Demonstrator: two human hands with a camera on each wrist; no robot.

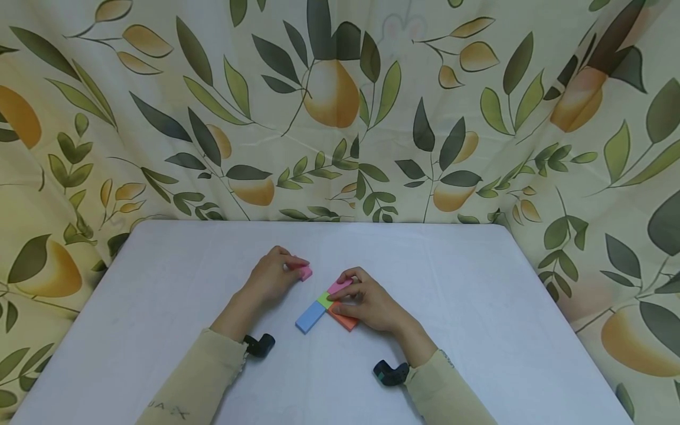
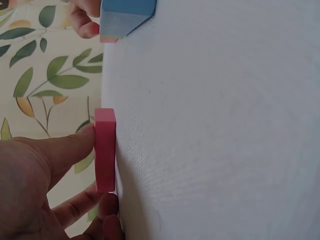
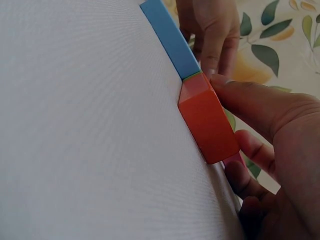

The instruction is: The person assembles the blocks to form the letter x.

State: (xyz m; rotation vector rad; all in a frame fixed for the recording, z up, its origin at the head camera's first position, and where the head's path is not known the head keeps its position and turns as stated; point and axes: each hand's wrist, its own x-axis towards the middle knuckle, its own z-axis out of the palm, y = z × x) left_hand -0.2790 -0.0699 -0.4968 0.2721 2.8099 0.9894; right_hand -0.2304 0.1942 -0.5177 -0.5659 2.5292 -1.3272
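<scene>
My left hand (image 1: pixel 271 276) pinches a small pink block (image 1: pixel 306 273) between thumb and fingers at the table's middle. In the left wrist view that pink block (image 2: pixel 105 150) stands close against the white surface. To its right lie joined flat blocks: a blue block (image 1: pixel 310 317), a green block (image 1: pixel 323 300), an orange block (image 1: pixel 345 320) and a second pink block (image 1: pixel 339 286). Over these curls my right hand (image 1: pixel 374 304), its thumb and fingers against the orange block (image 3: pixel 207 125) and reaching the second pink one. The fingers partly cover the green and pink pieces.
A white cloth covers the table (image 1: pixel 451 265). Behind and beside it hangs a curtain (image 1: pixel 340 147) printed with fruit and leaves. Small black devices sit at the left wrist (image 1: pixel 260 346) and right wrist (image 1: pixel 390 373).
</scene>
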